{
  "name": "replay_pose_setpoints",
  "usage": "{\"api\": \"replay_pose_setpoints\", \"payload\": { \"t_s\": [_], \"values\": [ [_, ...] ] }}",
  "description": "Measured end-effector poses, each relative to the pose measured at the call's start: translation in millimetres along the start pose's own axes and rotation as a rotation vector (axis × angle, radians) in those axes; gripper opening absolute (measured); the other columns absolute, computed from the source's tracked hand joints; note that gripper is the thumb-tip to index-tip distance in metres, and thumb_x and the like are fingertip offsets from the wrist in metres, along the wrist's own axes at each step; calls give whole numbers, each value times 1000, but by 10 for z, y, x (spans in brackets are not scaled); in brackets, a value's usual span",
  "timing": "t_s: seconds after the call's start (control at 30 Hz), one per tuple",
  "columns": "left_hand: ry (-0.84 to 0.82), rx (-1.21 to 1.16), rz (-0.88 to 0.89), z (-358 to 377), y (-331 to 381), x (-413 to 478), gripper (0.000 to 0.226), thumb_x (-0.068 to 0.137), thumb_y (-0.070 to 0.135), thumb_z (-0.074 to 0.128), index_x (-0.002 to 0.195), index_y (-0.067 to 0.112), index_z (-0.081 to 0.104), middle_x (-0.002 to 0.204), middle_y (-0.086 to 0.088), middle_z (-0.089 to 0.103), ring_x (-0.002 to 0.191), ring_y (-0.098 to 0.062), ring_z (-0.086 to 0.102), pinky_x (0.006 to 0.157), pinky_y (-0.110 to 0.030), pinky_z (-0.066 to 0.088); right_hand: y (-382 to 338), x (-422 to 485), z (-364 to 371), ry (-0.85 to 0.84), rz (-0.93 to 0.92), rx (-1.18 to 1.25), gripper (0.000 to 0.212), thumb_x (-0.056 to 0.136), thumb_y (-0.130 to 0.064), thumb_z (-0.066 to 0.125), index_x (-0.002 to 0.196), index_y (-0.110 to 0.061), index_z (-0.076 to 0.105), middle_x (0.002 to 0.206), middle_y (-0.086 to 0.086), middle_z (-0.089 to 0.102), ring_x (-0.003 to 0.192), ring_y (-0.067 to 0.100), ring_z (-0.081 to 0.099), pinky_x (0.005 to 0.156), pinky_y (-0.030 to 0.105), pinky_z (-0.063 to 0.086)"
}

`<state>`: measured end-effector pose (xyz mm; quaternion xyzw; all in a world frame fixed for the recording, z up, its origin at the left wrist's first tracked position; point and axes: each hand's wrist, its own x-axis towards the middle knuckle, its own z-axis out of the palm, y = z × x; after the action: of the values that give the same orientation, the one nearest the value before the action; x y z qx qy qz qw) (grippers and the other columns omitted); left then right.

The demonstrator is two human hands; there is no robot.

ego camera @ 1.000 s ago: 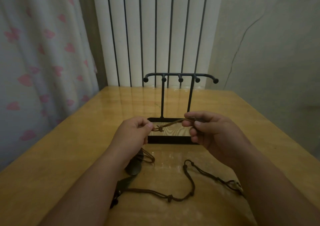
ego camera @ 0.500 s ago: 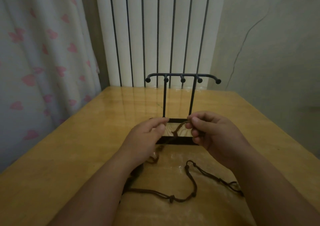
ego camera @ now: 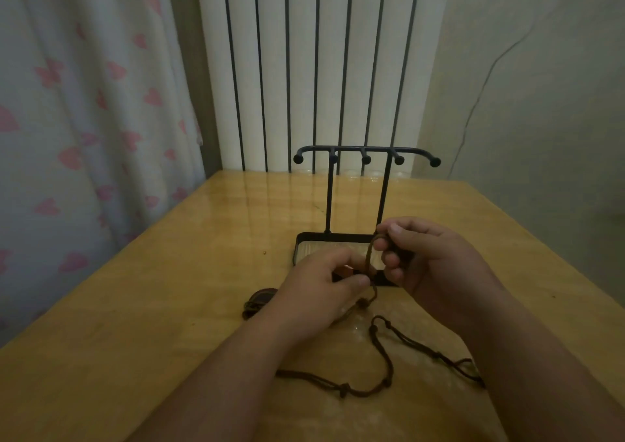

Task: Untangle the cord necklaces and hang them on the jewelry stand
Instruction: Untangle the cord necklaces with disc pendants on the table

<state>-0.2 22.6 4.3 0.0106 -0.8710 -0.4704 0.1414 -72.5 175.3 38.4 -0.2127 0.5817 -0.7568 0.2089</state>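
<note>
A brown cord necklace [ego camera: 369, 262] runs in a short loop between my two hands, just in front of the black jewelry stand [ego camera: 365, 157]. My right hand [ego camera: 429, 262] pinches its upper end near the stand's base. Lower down, my left hand [ego camera: 321, 292] pinches the same cord, and a knot hangs below its fingers. A darker cord necklace [ego camera: 385, 370] lies slack on the wooden table [ego camera: 169, 306] between my forearms. A dark pendant [ego camera: 258, 301] rests on the table to the left of my left wrist. The stand's hooks carry nothing.
A white ribbed radiator [ego camera: 321, 69] stands right behind the table's far edge. A curtain with pink hearts [ego camera: 84, 120] hangs along the left side. To the right is a plain wall [ego camera: 541, 103]. A tiny speck [ego camera: 264, 252] lies left of the stand's base.
My left hand has moved right and lower, closer to my right hand. The cord that was stretched level between them now bends in a short upright loop. The pendant shows at the left.
</note>
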Motion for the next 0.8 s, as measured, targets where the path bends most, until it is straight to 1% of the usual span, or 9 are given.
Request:
{"api": "replay_pose_setpoints", "payload": {
  "t_s": [0.07,0.17,0.23,0.3,0.4,0.53,0.63,0.7,0.8],
  "values": [
    [8,-124,-26,-10,-1,-7,26,92,20,63,86,44,69,89,17,68,86,3,62,80,-25,50,-9,-6,4,8,-1,3,16,92,-10,53,98,-4,66,76,7,63,62,14,55,54,24,45],
    [-24,-513,-21,-70,-4,-14,26,88,11,63,84,33,75,83,4,72,79,-13,66,75,-32,53,-11,-4,-16,55,-6,-13,16,94,-11,53,98,-5,66,76,6,64,64,14,56,56,26,45],
    [-46,-794,-35,-110,3,-19,18,81,11,62,81,21,77,79,-5,70,71,-15,64,67,-29,53,9,8,-23,97,4,-77,16,95,-12,54,100,-6,68,77,4,66,65,14,57,56,26,46],
    [-70,-902,-29,-122,-14,-10,18,78,10,61,78,17,78,74,-6,68,64,-13,62,61,-26,53,36,10,-16,103,9,-171,16,95,-13,55,101,-9,70,79,2,69,67,12,60,57,25,49],
    [-93,-944,-8,-131,-40,-2,15,79,11,63,75,17,77,69,-4,66,61,-12,61,58,-25,52,44,4,6,87,15,-230,17,95,-14,56,103,-12,71,88,1,74,76,15,68,65,27,55],
    [-33,-924,-32,-150,-30,4,17,77,11,62,70,17,76,68,-6,66,59,-12,60,55,-24,51,50,1,24,130,-23,-289,22,96,-14,54,111,-22,69,109,-4,72,103,17,68,89,36,54],
    [24,-856,-82,-159,-16,6,17,80,12,62,74,16,77,72,-6,69,61,-11,61,57,-24,51,41,-36,53,173,-191,-503,17,93,-15,59,103,-26,69,100,-12,67,94,1,61,78,20,48],
    [56,-819,-116,-168,-18,10,16,85,8,61,82,12,76,76,-7,71,63,-12,63,58,-25,52,24,-63,77,111,-277,-504,13,89,-13,62,96,-21,69,88,-6,67,81,1,62,67,13,49],
    [65,-779,-118,-171,-7,6,16,90,3,58,97,3,71,78,-8,72,65,-13,63,60,-25,53,26,-83,117,-17,-316,-533,10,85,-12,69,93,-18,70,85,4,69,84,19,66,72,27,57]
  ]
}}
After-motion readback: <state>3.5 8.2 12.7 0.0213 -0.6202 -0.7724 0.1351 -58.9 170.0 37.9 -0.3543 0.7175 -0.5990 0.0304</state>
